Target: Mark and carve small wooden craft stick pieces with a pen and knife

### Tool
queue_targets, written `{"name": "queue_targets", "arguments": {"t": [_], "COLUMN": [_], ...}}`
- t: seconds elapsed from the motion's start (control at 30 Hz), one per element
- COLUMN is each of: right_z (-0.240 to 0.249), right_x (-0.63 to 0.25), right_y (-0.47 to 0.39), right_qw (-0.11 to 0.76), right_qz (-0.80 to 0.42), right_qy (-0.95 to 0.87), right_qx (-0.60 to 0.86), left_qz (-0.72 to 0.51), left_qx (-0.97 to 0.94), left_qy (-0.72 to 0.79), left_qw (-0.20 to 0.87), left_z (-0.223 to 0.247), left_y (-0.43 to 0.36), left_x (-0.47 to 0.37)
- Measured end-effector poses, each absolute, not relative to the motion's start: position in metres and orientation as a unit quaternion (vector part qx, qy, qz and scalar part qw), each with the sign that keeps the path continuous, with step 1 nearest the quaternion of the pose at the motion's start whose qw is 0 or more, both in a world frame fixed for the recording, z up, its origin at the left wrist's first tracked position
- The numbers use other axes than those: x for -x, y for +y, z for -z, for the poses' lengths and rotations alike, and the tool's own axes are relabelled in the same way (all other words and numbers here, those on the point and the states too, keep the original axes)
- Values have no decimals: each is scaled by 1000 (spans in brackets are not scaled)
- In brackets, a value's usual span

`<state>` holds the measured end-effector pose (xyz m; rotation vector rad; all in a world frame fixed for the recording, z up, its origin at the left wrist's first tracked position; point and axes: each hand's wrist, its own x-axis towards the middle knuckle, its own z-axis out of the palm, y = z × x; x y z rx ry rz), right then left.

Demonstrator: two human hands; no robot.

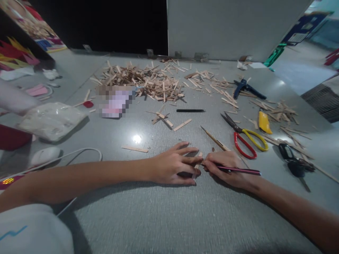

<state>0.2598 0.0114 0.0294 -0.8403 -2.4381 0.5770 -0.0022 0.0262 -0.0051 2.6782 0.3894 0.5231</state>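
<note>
A thin wooden stick [200, 155] was seen lying on the tabletop [169, 218], partly covered by the left hand [180, 164]. That hand was laid palm down with its fingers spread, and the stick was pinned under the fingertips rather than gripped. By the right hand [225, 167], a slim pencil-like tool [238, 170] was held in a writing pinch, the fingers curled closely about it and its tip brought near the stick; whether contact was made could not be made out.

The stick was judged to be very light and fairly stiff, dry rather than slippery, yet easily snapped or split along the grain if bent. It was thought best steadied flat, with light pressure near both ends, or lifted by its long edges. The tool was judged rigid, and best taken close to its tip for control.
</note>
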Motion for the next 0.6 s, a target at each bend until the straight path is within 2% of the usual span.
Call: {"name": "queue_targets", "arguments": {"t": [0.27,0.6], "right_z": [-31,-29], "right_x": [-263,-266], "right_y": [15,16], "right_qw": [218,223], "right_qz": [-172,-245], "right_qy": [-934,-893], "right_qx": [227,304], "left_qz": [-161,-185], "left_qx": [-956,-954], "left_qy": [146,130], "left_qw": [196,196], "left_z": [4,2], "left_y": [27,27], "left_x": [2,3]}}
